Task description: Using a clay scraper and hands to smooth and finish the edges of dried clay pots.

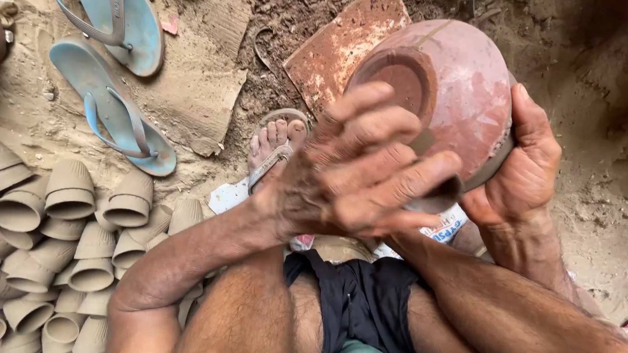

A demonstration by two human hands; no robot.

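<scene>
Resting clay pot (458,91) between both hands

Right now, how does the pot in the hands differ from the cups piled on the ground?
The pot is reddish-brown, large and round-bodied; the cups are pale grey-tan, small and tapered. The pot is one piece held off the ground, base toward the camera, between the left hand and right hand; the cups are many, heaped on the sandy ground, lying tilted in many directions. Both look like earthen ware.
</scene>
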